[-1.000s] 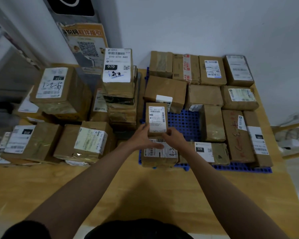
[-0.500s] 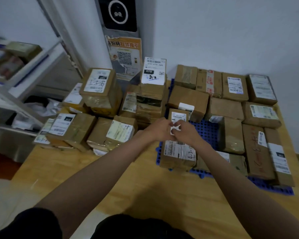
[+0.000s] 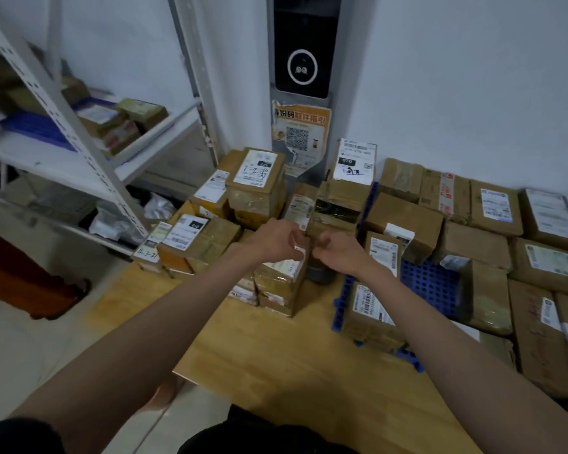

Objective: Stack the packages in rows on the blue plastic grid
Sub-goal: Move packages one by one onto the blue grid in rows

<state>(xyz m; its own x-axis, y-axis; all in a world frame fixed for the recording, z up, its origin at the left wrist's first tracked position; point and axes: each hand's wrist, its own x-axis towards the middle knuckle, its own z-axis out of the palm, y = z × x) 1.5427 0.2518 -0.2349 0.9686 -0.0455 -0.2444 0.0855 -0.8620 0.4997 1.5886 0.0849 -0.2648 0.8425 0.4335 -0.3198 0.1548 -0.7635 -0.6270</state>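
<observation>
Both hands are out over the wooden desk (image 3: 276,352), close together near the middle of the piles. The left hand (image 3: 276,240) is curled, and its fingers pinch a small white sticker (image 3: 299,251) just above a brown package (image 3: 281,276) with a white label on top. That package sits on top of a small stack on the bare wood, left of the blue plastic grid (image 3: 430,283). The right hand (image 3: 338,249) is just beside the left one, its fingers loosely curled; I cannot tell if it holds anything. The grid lies on the right part of the desk, up to the far edge by the wall. Brown packages stand in rows on it along the back and the right side, and a bare patch of blue holes shows in the middle. One small package (image 3: 382,253) with a white label stands up at the grid's left side, and another package (image 3: 371,312) lies at its near left corner. More boxes are piled at the desk's far left corner. A gray metal shelf (image 3: 73,136) stands to the left of the desk.
</observation>
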